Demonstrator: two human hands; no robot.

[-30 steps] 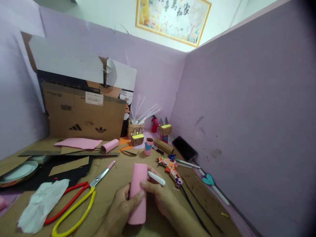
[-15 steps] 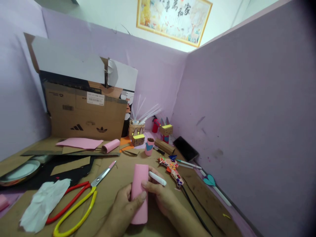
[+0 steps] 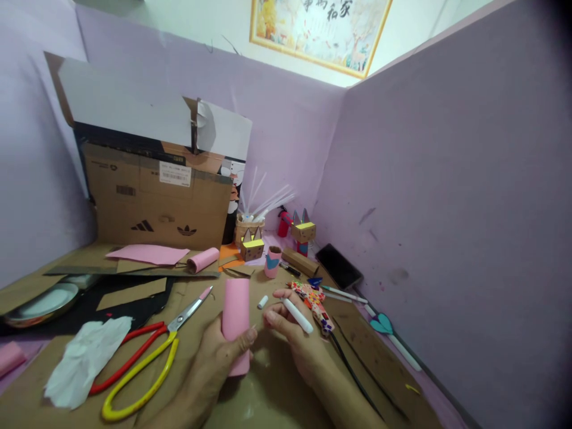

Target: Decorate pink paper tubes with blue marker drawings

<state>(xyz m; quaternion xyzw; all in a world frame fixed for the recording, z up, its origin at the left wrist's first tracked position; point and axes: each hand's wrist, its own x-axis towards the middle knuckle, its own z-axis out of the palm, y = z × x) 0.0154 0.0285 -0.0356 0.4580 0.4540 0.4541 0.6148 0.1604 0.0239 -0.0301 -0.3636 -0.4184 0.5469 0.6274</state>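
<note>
The left hand (image 3: pixel 218 356) is wrapped round the tube (image 3: pixel 236 316), thumb across its front and fingers behind. The tube stands nearly upright over the near middle of the worktop (image 3: pixel 259 393). Just to its right, apart from it, the right hand (image 3: pixel 297 336) is loosely curled, with the marker (image 3: pixel 298 316) held slantwise among its fingers. A cap (image 3: pixel 263 302) lies on the worktop between the tube and the marker.

Left of the left hand lie the scissors (image 3: pixel 172 326), blades together and pointing away, their red handle beside the tissue (image 3: pixel 87 360). Right of the right hand is the glue gun (image 3: pixel 318 307), its cord running toward the near edge. Beyond the hands stands the cup (image 3: pixel 272 262) with a blue heart, and the phone (image 3: pixel 338 266) lies by the right wall.
</note>
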